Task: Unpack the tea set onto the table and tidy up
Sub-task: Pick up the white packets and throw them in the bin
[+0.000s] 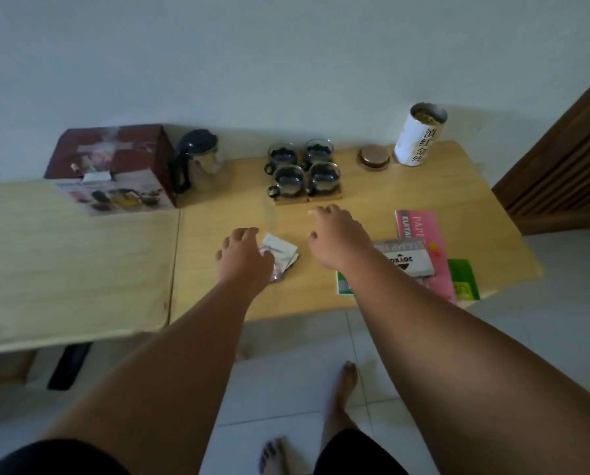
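Head view, the only one. We make this the tidy-up stage: the set looks unpacked. Left hand (244,255) is down on the table (218,214) with its fingers curled onto a crumpled white wrapper (280,252). It grips the wrapper's edge as far as we can tell, and the rest sticks out to the hand's right. Right hand (338,234) hovers beside it, fingers loosely bent, holding nothing. Four glass cups (300,169) stand on wooden coasters (307,199) just beyond the right fingertips. The pot (197,159) and the box (112,169) stand beyond the left hand and off to its left. Tin (418,135) and lid (373,157) stand far beyond the right hand, and booklets (420,248) lie to its right, partly under the forearm. Next, we judge: close firmly on the wrapper, lift it clear, and carry it to the box or a bin without brushing the cups.
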